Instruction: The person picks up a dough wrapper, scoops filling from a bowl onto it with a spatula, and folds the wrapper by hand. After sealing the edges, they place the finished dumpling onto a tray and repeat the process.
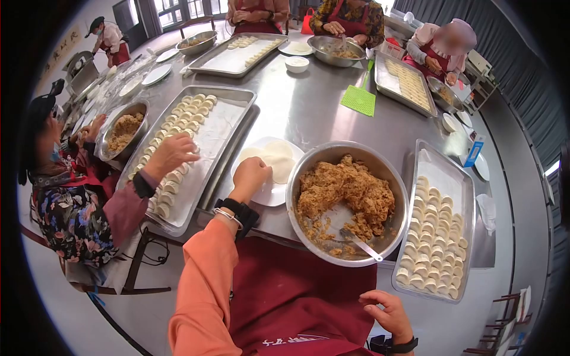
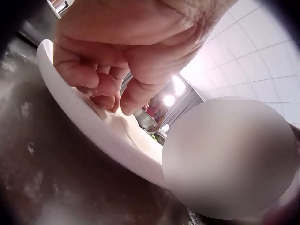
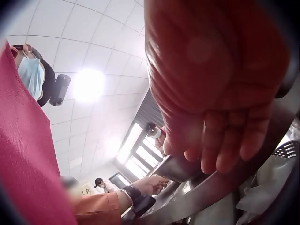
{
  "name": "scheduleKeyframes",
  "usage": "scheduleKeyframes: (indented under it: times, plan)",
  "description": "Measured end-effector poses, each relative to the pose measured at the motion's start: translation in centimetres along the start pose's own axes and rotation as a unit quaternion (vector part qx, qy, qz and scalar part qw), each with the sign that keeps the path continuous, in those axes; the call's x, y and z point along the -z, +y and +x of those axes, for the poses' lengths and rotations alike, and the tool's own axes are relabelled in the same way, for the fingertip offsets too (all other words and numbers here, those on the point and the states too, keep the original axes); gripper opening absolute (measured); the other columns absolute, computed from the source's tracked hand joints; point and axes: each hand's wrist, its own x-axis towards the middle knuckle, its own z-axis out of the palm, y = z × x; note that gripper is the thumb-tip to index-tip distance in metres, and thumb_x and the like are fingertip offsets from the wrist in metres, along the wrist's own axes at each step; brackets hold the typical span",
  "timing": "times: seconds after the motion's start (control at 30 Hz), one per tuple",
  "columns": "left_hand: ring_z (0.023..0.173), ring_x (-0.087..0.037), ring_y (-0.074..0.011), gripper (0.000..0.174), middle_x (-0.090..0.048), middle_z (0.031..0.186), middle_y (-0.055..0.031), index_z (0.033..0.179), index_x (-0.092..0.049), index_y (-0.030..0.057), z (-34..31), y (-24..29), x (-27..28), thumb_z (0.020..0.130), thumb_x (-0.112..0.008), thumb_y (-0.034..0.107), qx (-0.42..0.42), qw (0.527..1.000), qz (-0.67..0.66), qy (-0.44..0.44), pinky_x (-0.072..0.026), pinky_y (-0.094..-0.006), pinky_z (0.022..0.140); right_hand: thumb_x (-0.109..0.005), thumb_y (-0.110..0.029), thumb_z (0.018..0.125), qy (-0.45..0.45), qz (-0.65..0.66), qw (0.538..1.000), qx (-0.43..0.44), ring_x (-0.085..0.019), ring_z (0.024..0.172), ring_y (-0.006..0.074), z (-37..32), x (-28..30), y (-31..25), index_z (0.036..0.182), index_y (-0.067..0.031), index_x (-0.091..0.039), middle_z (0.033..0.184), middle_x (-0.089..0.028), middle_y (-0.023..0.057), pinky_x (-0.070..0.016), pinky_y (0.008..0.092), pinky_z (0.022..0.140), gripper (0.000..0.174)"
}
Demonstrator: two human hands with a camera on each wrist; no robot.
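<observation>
Round pale dough wrappers lie on a white plate. Over the plate's left part is my left hand, its fingers curled down and pinching the edge of a wrapper; the fingertips are hidden in the head view. My right hand is held beside the red apron, below the table edge, with relaxed fingers and nothing in them. A steel bowl of brown filling stands right of the plate, a spoon resting in it.
Trays of dumplings stand left and right. Another person's hand reaches over the left tray. Across the table are more people, trays and bowls, with a green mesh swatter and a small white bowl.
</observation>
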Motion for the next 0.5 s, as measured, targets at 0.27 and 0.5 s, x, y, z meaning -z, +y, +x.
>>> scheduleKeyframes:
  times: [0.27, 0.5]
  plan:
    - [0.069, -0.063, -0.0293, 0.017, -0.065, 0.071, -0.0138, 0.073, -0.067, 0.0048, 0.8, 0.6, -0.6, 0.069, -0.059, 0.019, -0.009, 0.999, 0.048, 0.001, -0.0481, -0.0386, 0.064, -0.061, -0.002, 0.079, 0.018, 0.012, 1.000, -0.021, -0.060, 0.087, 0.0164, 0.3, -0.3, -0.2, 0.101, 0.0003, -0.061, 0.095, -0.063, 0.0085, -0.0488, 0.0256, 0.074, 0.022]
    - [0.066, -0.062, -0.0266, 0.022, -0.064, 0.070, -0.0142, 0.075, -0.065, 0.0012, -0.5, 1.0, -1.0, 0.073, -0.061, 0.022, -0.042, 0.982, -0.166, 0.074, -0.0474, -0.0360, 0.062, -0.060, -0.004, 0.080, 0.044, 0.043, 0.997, -0.042, -0.061, 0.085, 0.0138, -0.1, -0.7, 0.2, 0.100, 0.0004, -0.062, 0.094, -0.065, 0.0066, -0.0477, 0.0254, 0.076, 0.021]
